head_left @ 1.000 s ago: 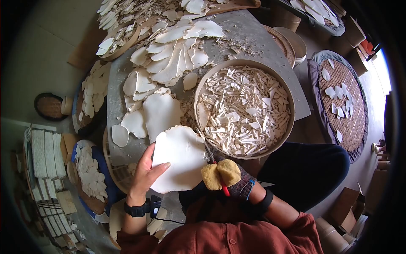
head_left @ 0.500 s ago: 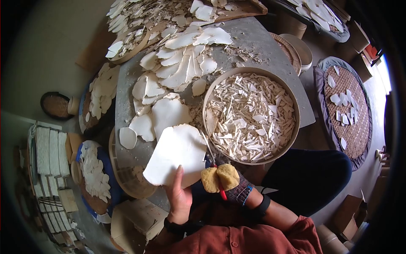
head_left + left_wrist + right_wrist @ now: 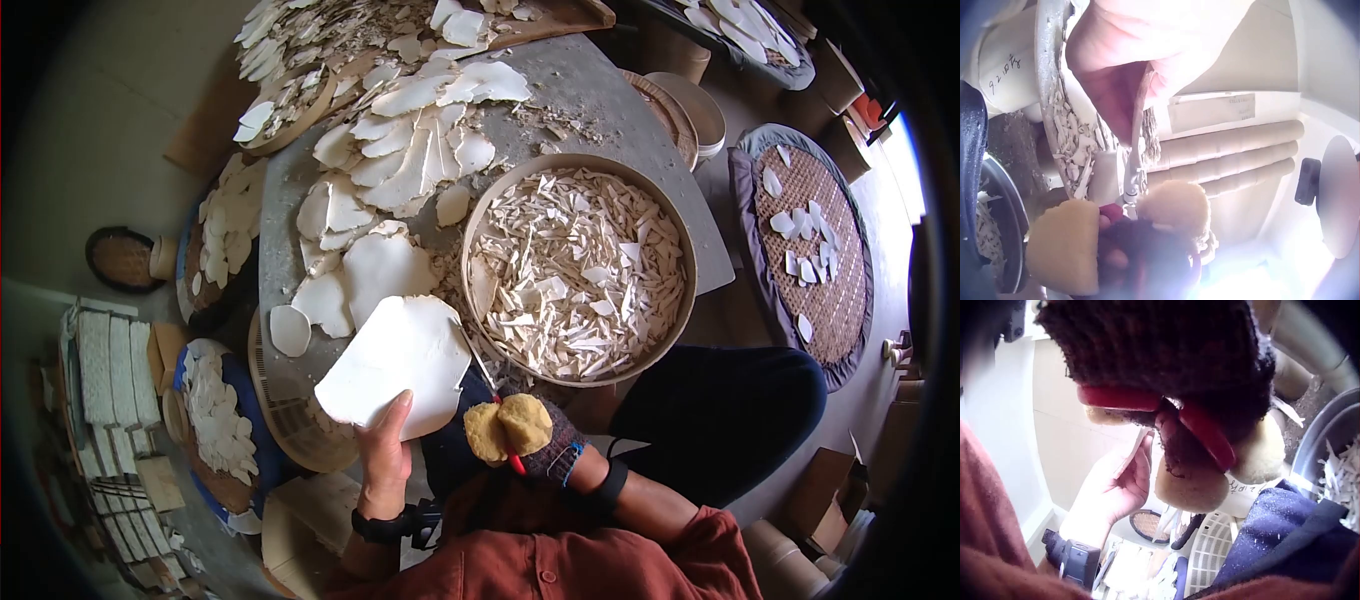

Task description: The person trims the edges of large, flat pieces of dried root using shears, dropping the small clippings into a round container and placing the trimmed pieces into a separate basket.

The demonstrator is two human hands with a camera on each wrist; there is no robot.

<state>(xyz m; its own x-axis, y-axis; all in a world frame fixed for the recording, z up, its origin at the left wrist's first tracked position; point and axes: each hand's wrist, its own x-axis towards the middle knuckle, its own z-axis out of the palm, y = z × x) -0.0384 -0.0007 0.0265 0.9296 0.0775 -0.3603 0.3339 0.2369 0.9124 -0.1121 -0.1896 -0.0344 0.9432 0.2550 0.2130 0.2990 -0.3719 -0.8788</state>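
Observation:
A thin, off-white flat sheet [image 3: 395, 375] with a rough rim is held by its near edge in my left hand [image 3: 383, 465], thumb lying on top. The left wrist view has that sheet almost edge-on in the pinching fingers [image 3: 1129, 81]. My right hand [image 3: 558, 448], in a dark knitted glove [image 3: 1160, 350], grips red-handled scissors [image 3: 1119, 398]. Their metal blades [image 3: 483, 368] lie along the sheet's right edge. Yellow sponge-like blocks [image 3: 523, 425] sit around the scissor handles and partly hide the fingers.
A round tray [image 3: 690, 285] full of white cut strips stands on the grey table [image 3: 570, 75], right of the sheet. Similar sheets [image 3: 425, 160] are piled at its left. Woven trays [image 3: 840, 290] with white pieces flank the table. A cardboard box [image 3: 825, 490] stands lower right.
My left hand has shifted from the sheet's left side to its near edge. The sheet has turned and moved left. The right hand keeps its hold on the scissors.

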